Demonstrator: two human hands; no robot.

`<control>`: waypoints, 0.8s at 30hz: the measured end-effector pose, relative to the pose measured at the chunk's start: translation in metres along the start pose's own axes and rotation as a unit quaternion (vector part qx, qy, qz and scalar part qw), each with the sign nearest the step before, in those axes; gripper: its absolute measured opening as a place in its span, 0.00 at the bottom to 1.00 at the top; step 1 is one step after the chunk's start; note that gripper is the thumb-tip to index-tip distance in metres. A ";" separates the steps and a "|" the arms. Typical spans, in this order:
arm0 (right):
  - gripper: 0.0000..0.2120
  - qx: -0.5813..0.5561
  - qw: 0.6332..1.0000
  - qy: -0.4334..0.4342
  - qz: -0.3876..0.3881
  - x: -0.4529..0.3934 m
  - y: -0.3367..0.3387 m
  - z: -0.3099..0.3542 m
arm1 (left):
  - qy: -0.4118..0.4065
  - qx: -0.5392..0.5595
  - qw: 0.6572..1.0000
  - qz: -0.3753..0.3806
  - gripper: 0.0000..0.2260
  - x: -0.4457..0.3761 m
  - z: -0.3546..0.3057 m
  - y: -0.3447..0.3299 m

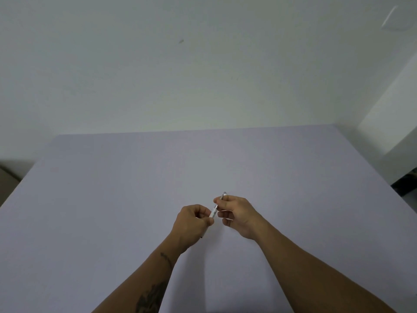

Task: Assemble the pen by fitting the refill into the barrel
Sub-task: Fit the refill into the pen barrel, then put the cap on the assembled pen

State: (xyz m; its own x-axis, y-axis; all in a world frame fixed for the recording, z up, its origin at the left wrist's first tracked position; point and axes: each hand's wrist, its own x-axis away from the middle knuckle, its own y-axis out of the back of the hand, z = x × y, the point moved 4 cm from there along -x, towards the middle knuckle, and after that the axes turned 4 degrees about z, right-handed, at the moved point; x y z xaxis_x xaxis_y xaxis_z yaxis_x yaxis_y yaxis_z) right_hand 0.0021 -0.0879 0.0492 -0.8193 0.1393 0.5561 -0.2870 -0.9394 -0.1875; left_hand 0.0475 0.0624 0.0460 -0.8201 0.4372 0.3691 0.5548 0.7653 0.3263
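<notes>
A slim white and silver pen slants between my two hands above the pale lilac table. My left hand pinches its lower white part, and a dark tip pokes out below that hand. My right hand grips the upper silver part between thumb and fingers, with the pen's far end sticking out above them. The two hands are close together, almost touching. I cannot tell where the refill is; it is hidden inside the pen or by my fingers.
The table reaches a plain white wall at the back. Its left edge drops to a brown floor. Dark objects sit beyond the right edge beside a white panel.
</notes>
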 end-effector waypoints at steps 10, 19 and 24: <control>0.04 0.110 0.993 0.015 -0.047 -0.013 0.001 -0.004 | 0.007 -0.020 1.000 -0.007 0.03 -0.002 0.013 0.001; 0.13 0.252 0.958 -0.006 -0.138 -0.027 0.041 -0.017 | 0.059 0.021 0.998 -0.032 0.03 -0.013 0.029 0.004; 0.20 0.338 0.929 -0.022 -0.149 -0.055 0.061 -0.017 | 0.073 0.039 0.996 -0.035 0.03 -0.020 0.035 -0.001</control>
State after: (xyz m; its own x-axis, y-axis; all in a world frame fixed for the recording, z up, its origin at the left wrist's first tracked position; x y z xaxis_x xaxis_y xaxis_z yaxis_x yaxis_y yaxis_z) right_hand 0.0210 -0.1476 -0.0062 -0.7288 0.4249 0.5369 -0.1081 -0.8457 0.5226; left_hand 0.0586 0.0691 0.0076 -0.8238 0.3126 0.4729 0.4801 0.8284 0.2887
